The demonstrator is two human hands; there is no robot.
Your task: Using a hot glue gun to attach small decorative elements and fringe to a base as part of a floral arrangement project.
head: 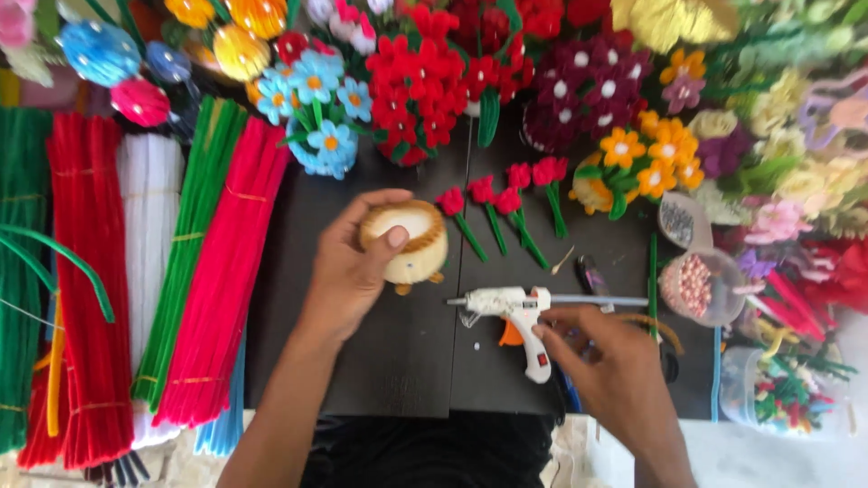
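The small cream basket of fuzzy pipe-cleaner weave [409, 244] looks soft and matt; the white plastic glue gun [517, 312] is smooth and faintly glossy; long red chenille stems [221, 271] by the matt black worktop [398, 352] left edge look bristly

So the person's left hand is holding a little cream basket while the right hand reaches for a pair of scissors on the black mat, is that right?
Not quite. The right hand is at a white glue gun with an orange trigger, not scissors. The head view shows it lying on the black mat. The rest holds: the left hand does hold the little cream basket.
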